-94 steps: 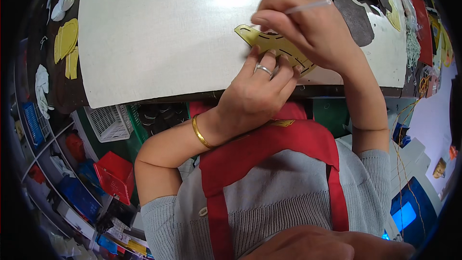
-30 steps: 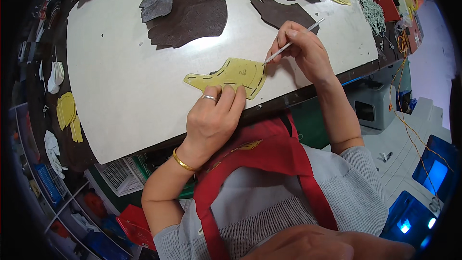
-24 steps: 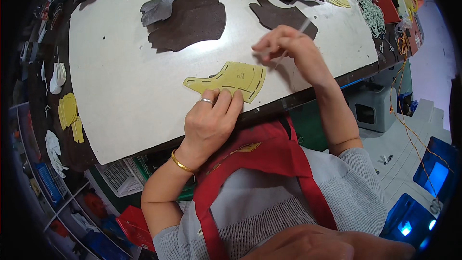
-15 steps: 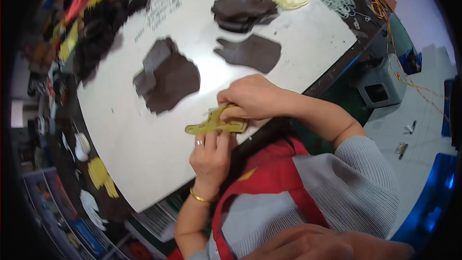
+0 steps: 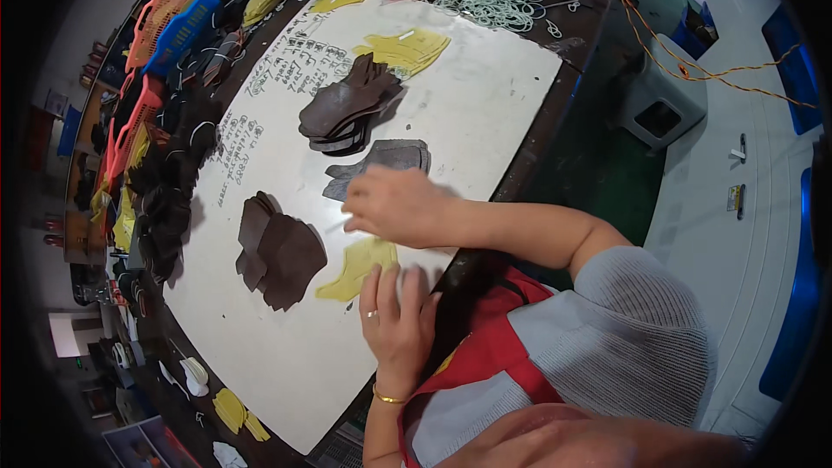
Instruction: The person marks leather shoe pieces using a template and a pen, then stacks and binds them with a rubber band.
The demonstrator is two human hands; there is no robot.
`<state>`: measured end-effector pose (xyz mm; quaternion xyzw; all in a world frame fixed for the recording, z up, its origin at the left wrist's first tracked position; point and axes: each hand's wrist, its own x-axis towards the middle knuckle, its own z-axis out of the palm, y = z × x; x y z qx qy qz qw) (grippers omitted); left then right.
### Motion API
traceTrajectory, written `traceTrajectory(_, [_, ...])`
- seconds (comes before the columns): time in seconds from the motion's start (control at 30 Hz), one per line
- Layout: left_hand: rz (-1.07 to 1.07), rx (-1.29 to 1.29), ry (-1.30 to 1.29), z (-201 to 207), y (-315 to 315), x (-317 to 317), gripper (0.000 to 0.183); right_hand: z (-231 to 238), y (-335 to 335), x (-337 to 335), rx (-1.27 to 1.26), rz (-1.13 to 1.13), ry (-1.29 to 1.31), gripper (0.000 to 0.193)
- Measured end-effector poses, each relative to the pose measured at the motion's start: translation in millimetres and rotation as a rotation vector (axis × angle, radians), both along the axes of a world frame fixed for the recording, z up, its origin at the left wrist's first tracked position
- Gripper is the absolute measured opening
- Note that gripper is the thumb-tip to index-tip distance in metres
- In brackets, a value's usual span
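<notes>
My left hand [image 5: 399, 325] lies with fingers stretched out on the near edge of a pale yellow cut piece [image 5: 360, 269] on the white board. My right hand [image 5: 397, 206] hovers just beyond it, fingers curled in and slightly blurred; whatever they pinch is hidden. Right beside its fingertips lies a grey, glove-like cut piece [image 5: 394, 158], its edges doubled with another layer. To the left, brown cut pieces [image 5: 286, 251] overlap in a small pile. Further off, a thicker brown stack [image 5: 351, 108] rests on the board.
Yellow pieces [image 5: 407, 48] lie at the board's far end, near a tangle of pale green cord [image 5: 498, 0]. Dark pieces [image 5: 165, 217] heap along the left, by coral and blue baskets [image 5: 178, 30]. A grey stool [image 5: 654, 91] stands on the floor at right.
My right hand has left the yellow piece and moved away from me. A grey piece now shows where a brown piece lay. My left hand stays by yellow material. The view has shifted.
</notes>
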<state>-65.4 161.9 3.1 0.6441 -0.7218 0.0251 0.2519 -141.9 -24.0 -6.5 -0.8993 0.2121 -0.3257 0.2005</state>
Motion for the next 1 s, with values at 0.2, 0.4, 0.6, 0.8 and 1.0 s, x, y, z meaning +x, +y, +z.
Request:
traceTrajectory(0.2, [0.113,-0.024,0.077,-29,11,3,0.084,68,7,-89,0.446,0.330,0.492,0.026])
traceTrajectory(0.4, [0.110,-0.044,0.029,-31,20,-4,0.065,29,-46,-156,0.712,0.679,0.064,0.033])
traceTrajectory(0.6, [0.088,-0.008,0.027,-35,15,-4,0.054,-4,-317,-153,0.171,-0.627,0.274,0.034])
traceTrajectory(0.8, [0.158,-0.061,-0.005,-34,14,-10,0.040,-4,-354,-110,-0.033,-0.933,0.522,0.028])
traceTrajectory(1.0, [0.130,-0.082,0.039,-30,9,-10,0.031,3,-348,-127,-0.120,-0.899,0.525,0.031])
